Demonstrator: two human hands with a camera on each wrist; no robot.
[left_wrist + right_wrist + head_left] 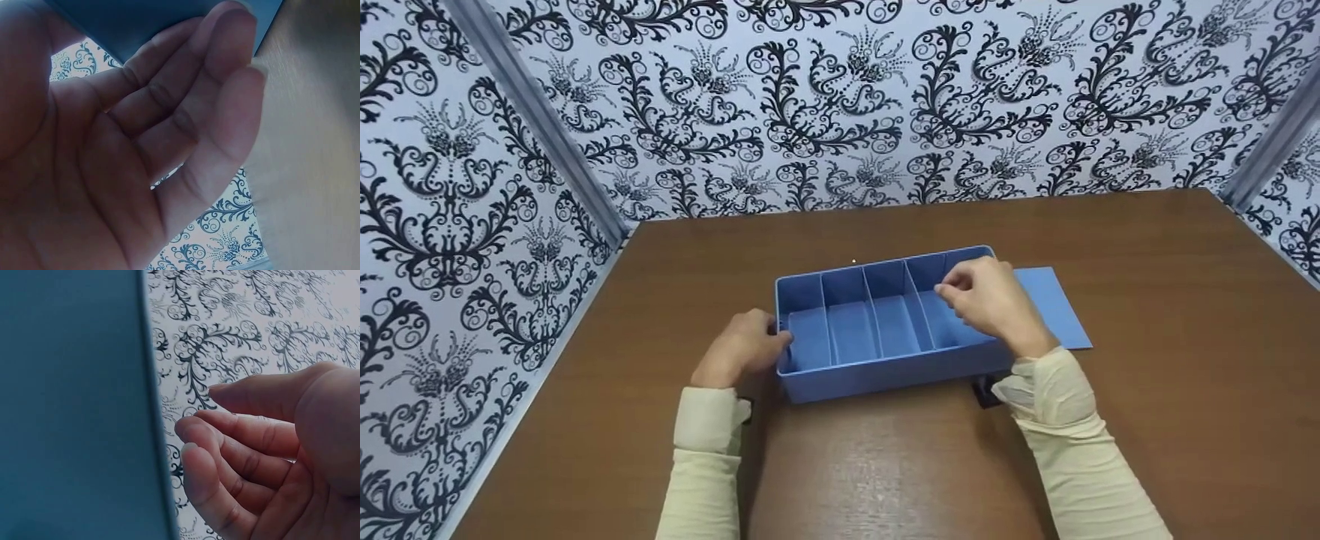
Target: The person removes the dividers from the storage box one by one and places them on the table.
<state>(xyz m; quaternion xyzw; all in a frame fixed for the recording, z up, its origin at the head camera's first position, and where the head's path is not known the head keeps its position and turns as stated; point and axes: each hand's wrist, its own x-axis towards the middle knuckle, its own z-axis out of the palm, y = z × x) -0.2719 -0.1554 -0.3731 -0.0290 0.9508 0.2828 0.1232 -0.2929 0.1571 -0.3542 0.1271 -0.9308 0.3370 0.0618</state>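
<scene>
Blue box (885,377) lies long axis crosswise; right end slightly farther away.

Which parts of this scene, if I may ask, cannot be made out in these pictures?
- Head view: part of the blue box's right end, behind the right hand.
- Head view: the blue panel's left end, behind box and hand.
- Head view: the small black object, partly behind the right sleeve.
- Left wrist view: most of the box, beyond the top edge.

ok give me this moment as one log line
left hand: grips blue box at left wall | right hand: over box's right end, nothing visibly held | blue panel: on table, right of box
</scene>
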